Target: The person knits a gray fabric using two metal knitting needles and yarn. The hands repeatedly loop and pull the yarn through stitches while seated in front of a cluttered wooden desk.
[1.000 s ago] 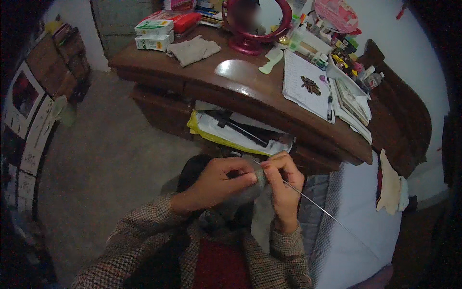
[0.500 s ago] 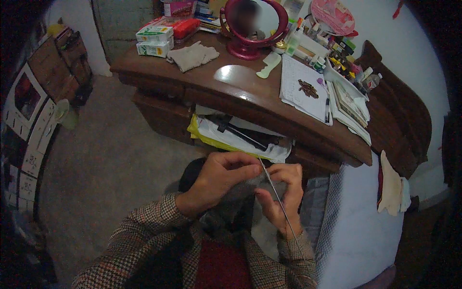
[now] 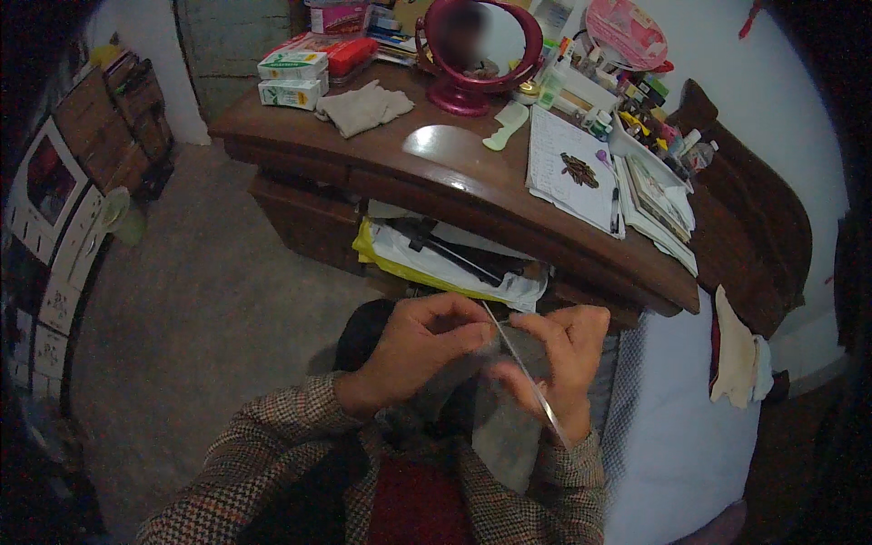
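Note:
A thin, shiny strip or rod (image 3: 517, 356) slants from my left fingertips down across the front of my right hand to its wrist. What kind of thing it is, I cannot make out. My left hand (image 3: 416, 343) is closed in a pinch near its upper end. My right hand (image 3: 565, 361) is beside it, thumb and fingers apart, the index fingertip close to the pinched end. The right thumb is smeared by motion. Both hands are above my lap, in front of the desk's open drawer.
Across the front stands a brown wooden desk (image 3: 300, 145). On it are a round pink-framed mirror (image 3: 459, 104), a grey cloth (image 3: 365, 107), a pale green comb (image 3: 507, 125) and a paper pad (image 3: 554, 168) with small brown pieces (image 3: 579, 170). A bed (image 3: 686, 400) is at the right.
My right hand has shifted a little to the right, its fingers spreading farther from the left fingertips. The rod now looks wider and brighter along its lower part. My left hand barely moved.

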Action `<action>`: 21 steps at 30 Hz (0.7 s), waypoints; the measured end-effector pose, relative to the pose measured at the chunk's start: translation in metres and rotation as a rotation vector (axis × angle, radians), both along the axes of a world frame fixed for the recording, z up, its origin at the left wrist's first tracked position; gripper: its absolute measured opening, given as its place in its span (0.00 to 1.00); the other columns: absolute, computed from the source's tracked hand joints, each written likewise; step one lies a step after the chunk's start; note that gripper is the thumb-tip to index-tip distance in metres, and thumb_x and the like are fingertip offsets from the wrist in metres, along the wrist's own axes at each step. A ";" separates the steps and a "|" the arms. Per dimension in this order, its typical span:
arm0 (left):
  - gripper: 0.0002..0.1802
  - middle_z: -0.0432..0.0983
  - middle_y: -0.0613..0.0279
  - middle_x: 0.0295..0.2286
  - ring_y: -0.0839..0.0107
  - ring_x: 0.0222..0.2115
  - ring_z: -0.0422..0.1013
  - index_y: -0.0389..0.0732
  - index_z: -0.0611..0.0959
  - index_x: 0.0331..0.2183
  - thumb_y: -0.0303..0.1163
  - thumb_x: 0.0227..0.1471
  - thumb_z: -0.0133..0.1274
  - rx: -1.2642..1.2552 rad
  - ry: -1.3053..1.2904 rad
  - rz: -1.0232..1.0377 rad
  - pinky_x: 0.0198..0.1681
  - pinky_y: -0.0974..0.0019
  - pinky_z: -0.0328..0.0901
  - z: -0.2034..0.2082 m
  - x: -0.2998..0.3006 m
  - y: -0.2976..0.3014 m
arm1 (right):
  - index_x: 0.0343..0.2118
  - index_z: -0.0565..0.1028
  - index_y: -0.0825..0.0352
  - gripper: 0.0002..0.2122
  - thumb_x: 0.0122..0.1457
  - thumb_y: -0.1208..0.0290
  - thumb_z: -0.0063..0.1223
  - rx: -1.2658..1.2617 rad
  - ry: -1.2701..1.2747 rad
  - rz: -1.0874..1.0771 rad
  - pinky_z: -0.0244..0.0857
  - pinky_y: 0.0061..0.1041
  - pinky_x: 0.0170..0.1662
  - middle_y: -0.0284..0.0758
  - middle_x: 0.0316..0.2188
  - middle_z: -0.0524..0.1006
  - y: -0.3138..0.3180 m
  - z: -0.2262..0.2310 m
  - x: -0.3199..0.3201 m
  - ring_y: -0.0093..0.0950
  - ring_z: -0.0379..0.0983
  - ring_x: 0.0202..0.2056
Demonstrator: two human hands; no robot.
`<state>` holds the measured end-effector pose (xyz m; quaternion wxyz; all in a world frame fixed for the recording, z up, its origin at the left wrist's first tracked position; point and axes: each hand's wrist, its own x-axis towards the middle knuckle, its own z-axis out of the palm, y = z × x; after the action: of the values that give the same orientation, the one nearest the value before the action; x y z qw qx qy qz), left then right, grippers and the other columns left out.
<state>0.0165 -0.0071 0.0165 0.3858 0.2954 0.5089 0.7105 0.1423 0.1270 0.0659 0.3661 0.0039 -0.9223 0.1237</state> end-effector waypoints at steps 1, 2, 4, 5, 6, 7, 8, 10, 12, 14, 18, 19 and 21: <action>0.09 0.77 0.67 0.30 0.82 0.32 0.71 0.36 0.80 0.36 0.29 0.52 0.56 -0.006 -0.008 0.011 0.37 0.75 0.66 0.001 -0.001 -0.002 | 0.32 0.78 0.62 0.17 0.41 0.58 0.66 0.018 -0.024 -0.005 0.53 0.31 0.34 0.32 0.24 0.70 0.006 -0.003 0.005 0.32 0.63 0.29; 0.09 0.77 0.67 0.30 0.82 0.32 0.71 0.36 0.80 0.36 0.29 0.52 0.56 -0.013 -0.016 0.022 0.37 0.75 0.66 0.002 -0.002 -0.003 | 0.31 0.79 0.61 0.15 0.42 0.59 0.65 0.035 -0.047 -0.010 0.52 0.30 0.33 0.31 0.22 0.68 0.010 -0.007 0.007 0.32 0.62 0.28; 0.09 0.77 0.67 0.30 0.82 0.32 0.71 0.36 0.80 0.36 0.29 0.52 0.56 0.015 -0.012 0.023 0.37 0.76 0.67 0.001 -0.002 -0.002 | 0.28 0.80 0.60 0.11 0.43 0.61 0.65 -0.001 0.016 0.034 0.50 0.31 0.31 0.30 0.19 0.64 0.011 -0.010 0.006 0.31 0.59 0.25; 0.09 0.77 0.67 0.30 0.82 0.32 0.71 0.36 0.80 0.36 0.29 0.52 0.56 0.029 -0.011 0.024 0.37 0.76 0.67 0.001 -0.002 -0.001 | 0.29 0.80 0.60 0.11 0.43 0.62 0.65 0.001 0.018 0.033 0.50 0.31 0.31 0.30 0.18 0.64 0.009 -0.009 0.008 0.31 0.59 0.25; 0.09 0.77 0.67 0.30 0.82 0.32 0.71 0.36 0.80 0.37 0.29 0.53 0.56 0.037 -0.016 -0.007 0.37 0.76 0.67 0.002 -0.002 -0.002 | 0.29 0.80 0.60 0.11 0.43 0.62 0.65 0.003 0.020 0.033 0.50 0.31 0.31 0.30 0.18 0.63 0.008 -0.009 0.010 0.31 0.59 0.25; 0.09 0.77 0.67 0.30 0.82 0.32 0.71 0.36 0.80 0.37 0.29 0.53 0.56 0.045 -0.021 -0.037 0.37 0.76 0.67 0.003 -0.003 -0.002 | 0.29 0.80 0.61 0.11 0.43 0.63 0.65 0.017 0.023 0.023 0.50 0.31 0.31 0.30 0.18 0.63 0.008 -0.009 0.010 0.31 0.59 0.24; 0.09 0.77 0.67 0.30 0.82 0.32 0.71 0.36 0.80 0.37 0.29 0.53 0.56 0.053 -0.026 -0.068 0.37 0.76 0.67 0.003 -0.003 -0.002 | 0.29 0.80 0.61 0.11 0.43 0.64 0.65 0.031 0.026 0.014 0.50 0.31 0.30 0.30 0.18 0.63 0.007 -0.010 0.010 0.31 0.59 0.24; 0.10 0.77 0.67 0.31 0.82 0.32 0.71 0.36 0.80 0.38 0.29 0.53 0.56 0.049 -0.028 -0.070 0.37 0.76 0.67 0.003 -0.003 -0.003 | 0.30 0.80 0.63 0.11 0.44 0.65 0.64 0.038 0.036 0.005 0.50 0.31 0.31 0.30 0.18 0.63 0.006 -0.012 0.009 0.30 0.59 0.24; 0.11 0.77 0.67 0.32 0.82 0.33 0.72 0.36 0.80 0.39 0.29 0.53 0.56 0.029 -0.020 -0.080 0.38 0.75 0.67 0.004 -0.003 -0.004 | 0.31 0.80 0.65 0.11 0.45 0.66 0.63 0.027 0.048 0.003 0.51 0.30 0.31 0.30 0.18 0.64 0.004 -0.013 0.008 0.30 0.57 0.25; 0.11 0.78 0.67 0.32 0.82 0.33 0.72 0.36 0.80 0.40 0.29 0.53 0.55 -0.008 -0.001 -0.098 0.39 0.75 0.67 0.008 -0.004 -0.006 | 0.30 0.79 0.64 0.11 0.44 0.66 0.64 0.041 0.048 0.027 0.50 0.30 0.30 0.30 0.17 0.63 0.003 -0.012 0.009 0.30 0.59 0.24; 0.12 0.78 0.65 0.33 0.80 0.34 0.72 0.36 0.80 0.40 0.29 0.53 0.55 0.027 -0.023 -0.090 0.40 0.74 0.67 0.007 -0.001 -0.003 | 0.30 0.79 0.64 0.10 0.45 0.66 0.64 0.032 0.068 0.035 0.49 0.30 0.29 0.30 0.17 0.63 0.001 -0.014 0.011 0.30 0.59 0.22; 0.11 0.77 0.65 0.33 0.79 0.34 0.72 0.36 0.80 0.39 0.29 0.52 0.56 0.014 -0.041 -0.078 0.41 0.73 0.67 0.008 -0.001 -0.003 | 0.30 0.79 0.64 0.10 0.45 0.67 0.63 0.026 0.058 0.025 0.49 0.30 0.29 0.30 0.17 0.64 0.000 -0.014 0.012 0.30 0.58 0.23; 0.10 0.77 0.64 0.34 0.78 0.35 0.72 0.37 0.80 0.38 0.29 0.52 0.55 0.002 -0.096 -0.062 0.42 0.71 0.66 0.008 0.000 -0.004 | 0.30 0.79 0.66 0.08 0.46 0.70 0.62 0.012 0.039 0.006 0.50 0.31 0.29 0.31 0.17 0.64 -0.004 -0.013 0.016 0.31 0.57 0.24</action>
<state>0.0162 -0.0109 0.0249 0.4311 0.2771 0.4798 0.7122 0.1581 0.1233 0.0524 0.3836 0.0110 -0.9157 0.1192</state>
